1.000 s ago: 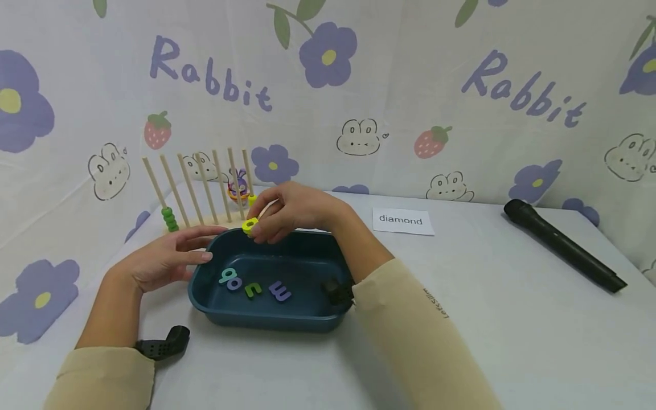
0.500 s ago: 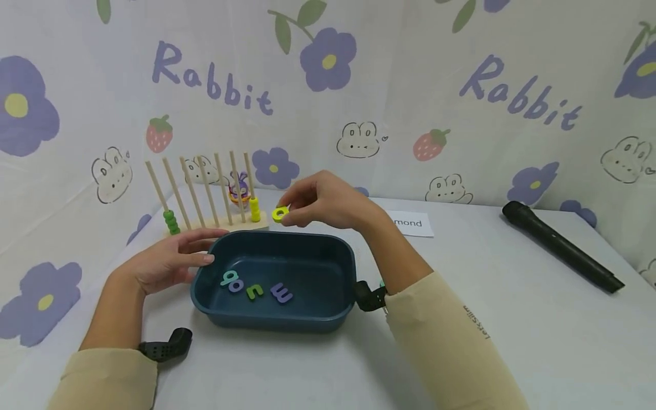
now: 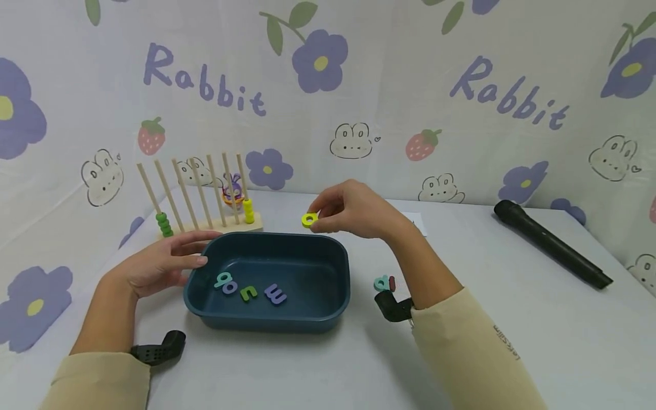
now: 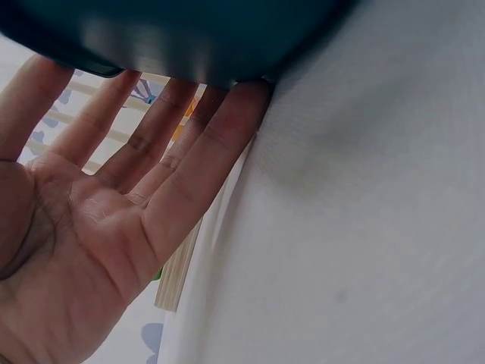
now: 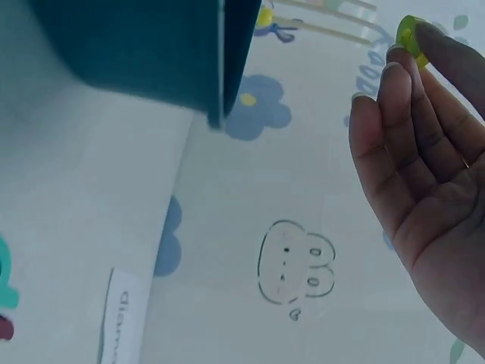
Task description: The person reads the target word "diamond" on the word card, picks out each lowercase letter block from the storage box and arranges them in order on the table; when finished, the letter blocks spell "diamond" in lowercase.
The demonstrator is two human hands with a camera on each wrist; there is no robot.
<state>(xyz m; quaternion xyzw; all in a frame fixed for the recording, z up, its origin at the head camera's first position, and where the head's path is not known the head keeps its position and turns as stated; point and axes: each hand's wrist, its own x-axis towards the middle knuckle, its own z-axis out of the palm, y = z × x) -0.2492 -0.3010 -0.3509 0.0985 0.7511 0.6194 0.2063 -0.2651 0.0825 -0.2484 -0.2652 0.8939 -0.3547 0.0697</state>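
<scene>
The thumb and fingertips of my right hand (image 3: 359, 210) pinch a small yellow letter (image 3: 305, 221) with a round hole, held up beyond the basin's back right rim. My left hand (image 3: 159, 262) rests against the left end of the dark blue basin (image 3: 266, 324). In the left wrist view its fairly straight fingers (image 4: 193, 178) touch the outer wall. Inside the basin lie a teal letter (image 3: 222, 274), a purple o (image 3: 225, 290), a green n (image 3: 248, 292) and a purple m (image 3: 275, 295). A teal letter (image 3: 380, 283) and a small red letter (image 3: 392, 283) lie to its right.
A wooden rack of upright rods (image 3: 225, 223) with green beads (image 3: 164, 225) and yellow beads (image 3: 248, 210) stands behind the basin, with a purple toy (image 3: 233, 191) behind it. My right arm partly covers a white word card (image 3: 417, 221). Far right lies a black microphone (image 3: 553, 245).
My right hand has carried the yellow letter rightward from over the basin's back left part, uncovering the letters on the table. The left hand stays at the basin's left end.
</scene>
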